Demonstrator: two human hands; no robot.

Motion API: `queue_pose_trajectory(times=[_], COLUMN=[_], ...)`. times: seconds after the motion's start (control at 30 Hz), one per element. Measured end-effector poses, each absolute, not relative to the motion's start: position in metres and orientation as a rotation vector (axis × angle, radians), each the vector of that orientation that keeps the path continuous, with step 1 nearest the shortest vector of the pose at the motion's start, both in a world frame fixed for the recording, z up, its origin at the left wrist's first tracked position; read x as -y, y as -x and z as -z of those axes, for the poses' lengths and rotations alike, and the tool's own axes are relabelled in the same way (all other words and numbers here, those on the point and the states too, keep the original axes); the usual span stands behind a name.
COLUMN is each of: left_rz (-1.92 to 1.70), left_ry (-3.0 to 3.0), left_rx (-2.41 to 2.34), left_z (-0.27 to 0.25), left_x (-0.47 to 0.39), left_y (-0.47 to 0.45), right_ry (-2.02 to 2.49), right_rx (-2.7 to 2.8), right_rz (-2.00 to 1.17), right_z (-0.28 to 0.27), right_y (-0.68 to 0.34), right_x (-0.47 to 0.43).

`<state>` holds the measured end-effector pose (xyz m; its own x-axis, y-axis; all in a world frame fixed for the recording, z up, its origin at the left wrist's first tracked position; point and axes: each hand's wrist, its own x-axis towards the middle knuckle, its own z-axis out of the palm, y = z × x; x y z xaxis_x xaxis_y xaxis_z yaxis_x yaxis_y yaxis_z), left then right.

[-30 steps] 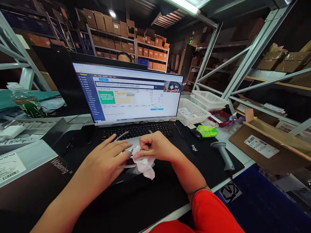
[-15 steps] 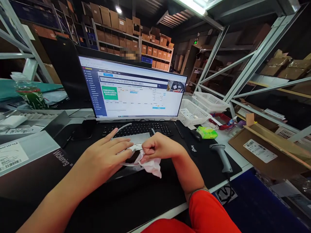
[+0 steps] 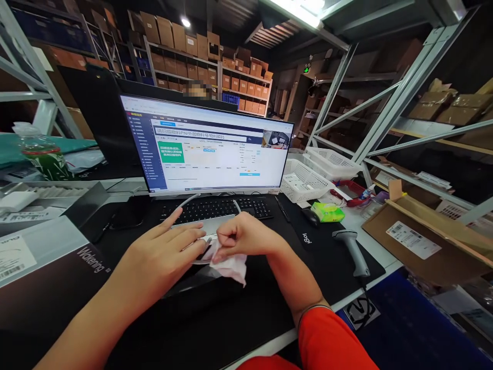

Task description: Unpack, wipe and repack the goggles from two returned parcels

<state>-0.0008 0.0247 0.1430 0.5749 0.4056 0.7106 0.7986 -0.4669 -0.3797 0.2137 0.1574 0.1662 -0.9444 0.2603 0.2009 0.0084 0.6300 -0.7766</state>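
Observation:
Above the desk mat, my left hand (image 3: 164,252) is closed around a pale grey item whose thin curved arms (image 3: 188,200) point toward the monitor; it looks like a pair of glasses, largely covered by my fingers. My left index finger sticks out along one arm. My right hand (image 3: 241,234) is bunched in a pinch on a crumpled pale pink cloth (image 3: 233,270), which presses against the item close to my left fingertips. Behind both hands a light grey panel (image 3: 215,224) shows in part; I cannot tell whether it belongs to the item.
A keyboard (image 3: 254,207) and a lit monitor (image 3: 215,164) stand beyond my hands. To the right are a mouse (image 3: 310,217), a green packet (image 3: 327,211), a barcode scanner (image 3: 352,249), white baskets (image 3: 304,180) and a cardboard box (image 3: 423,241). A dark printed box (image 3: 50,277) stands left.
Both hands and the item have shifted slightly left in view, as has the scene. My right hand has moved the cloth a little left and down over the item.

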Motion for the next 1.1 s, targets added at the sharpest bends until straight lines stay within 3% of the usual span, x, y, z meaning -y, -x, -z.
queue_pose_trajectory(times=[0.17, 0.37, 0.6, 0.77, 0.93, 1.1], left_rz=[0.745, 0.661, 0.740, 0.872, 1.100, 1.102], left_ry=[2.121, 2.116, 2.090, 2.167, 2.224, 2.280], left_rx=[0.962, 0.962, 0.979, 1.022, 1.139, 1.093], left_z=[-0.146, -0.139, -0.150, -0.151, -0.150, -0.149], left_x=[-0.021, -0.029, -0.016, -0.013, -0.011, -0.013], left_y=[-0.002, -0.004, -0.003, 0.007, 0.018, 0.016], right_ry=[0.091, 0.415, 0.050, 0.217, 0.670, 0.743], right_rx=[2.586, 2.508, 2.546, 2.276, 1.628, 1.579], right_rz=[-1.345, -0.970, -1.389, -1.410, -1.022, -0.477], right_z=[-0.174, -0.162, -0.178, -0.176, -0.169, -0.161], right_y=[-0.226, -0.205, -0.230, -0.246, -0.244, -0.234], right_x=[-0.176, -0.139, -0.177, -0.202, -0.211, -0.197])
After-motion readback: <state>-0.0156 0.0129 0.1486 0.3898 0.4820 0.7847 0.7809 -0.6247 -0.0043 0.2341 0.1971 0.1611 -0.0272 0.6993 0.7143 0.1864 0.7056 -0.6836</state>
